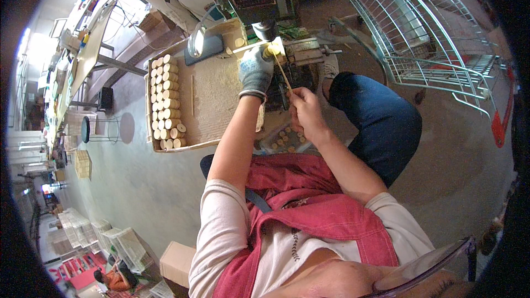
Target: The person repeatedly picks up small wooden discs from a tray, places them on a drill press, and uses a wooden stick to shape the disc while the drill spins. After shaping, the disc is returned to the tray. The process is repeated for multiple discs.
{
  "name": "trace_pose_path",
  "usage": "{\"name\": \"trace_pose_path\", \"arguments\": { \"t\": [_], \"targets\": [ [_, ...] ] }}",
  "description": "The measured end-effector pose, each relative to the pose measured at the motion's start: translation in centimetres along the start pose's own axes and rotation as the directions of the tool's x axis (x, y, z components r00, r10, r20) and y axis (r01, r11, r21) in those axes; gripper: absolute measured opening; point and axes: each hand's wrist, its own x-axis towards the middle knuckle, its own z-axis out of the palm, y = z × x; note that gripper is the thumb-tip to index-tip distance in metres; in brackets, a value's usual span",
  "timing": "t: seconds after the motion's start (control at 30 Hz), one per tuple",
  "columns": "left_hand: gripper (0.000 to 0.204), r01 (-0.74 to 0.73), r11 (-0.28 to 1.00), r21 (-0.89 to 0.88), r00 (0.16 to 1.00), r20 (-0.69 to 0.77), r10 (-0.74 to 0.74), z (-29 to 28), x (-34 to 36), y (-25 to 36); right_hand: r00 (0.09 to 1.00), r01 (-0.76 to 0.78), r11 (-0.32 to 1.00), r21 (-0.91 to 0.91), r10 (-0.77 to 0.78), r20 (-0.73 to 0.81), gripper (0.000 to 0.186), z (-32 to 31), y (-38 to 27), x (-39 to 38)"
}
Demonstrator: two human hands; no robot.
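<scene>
My left hand, in a grey-and-white work glove, reaches under the chuck of a drilling machine. Its fingers are closed at a small, brightly lit yellowish spot, where glare hides what they hold. A thin wooden stick slants from that spot down to my bare right hand, whose fingers are wrapped round its lower end. Left of the glove lies a shallow cardboard tray with rows of short round wooden pieces stacked along its left side.
A small lamp shines beside a dark flat pad in the tray. A metal vise or slide sits right of the chuck. More round pieces lie below my hands. A wire cart stands at right, a round stool at left.
</scene>
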Motion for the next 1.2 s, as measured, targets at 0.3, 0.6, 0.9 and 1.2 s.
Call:
{"name": "trace_pose_path", "arguments": {
  "t": [0.3,0.6,0.9,1.2],
  "targets": [
    [0.023,0.129,0.989,-0.069,0.992,0.018,-0.129,0.6,-0.5,0.3,1.000,0.011,0.999,0.052,-0.011,0.001,0.015,-0.4,0.1,0.3],
    [0.025,0.215,0.922,-0.322,0.976,0.048,-0.211,0.8,-0.6,1.0,0.999,-0.030,0.999,0.043,0.031,-0.022,0.015,-0.4,-0.9,-0.4],
    [0.024,0.142,0.989,-0.044,0.989,0.054,-0.140,1.0,0.7,0.6,0.995,-0.075,0.993,0.095,0.068,0.074,0.015,-0.7,-1.3,-0.6],
    [0.020,0.402,0.600,-0.692,0.911,0.238,-0.336,1.4,0.6,-3.0,0.988,-0.156,0.979,0.131,0.152,0.036,0.014,-0.3,-1.9,-0.7]
  ]
}}
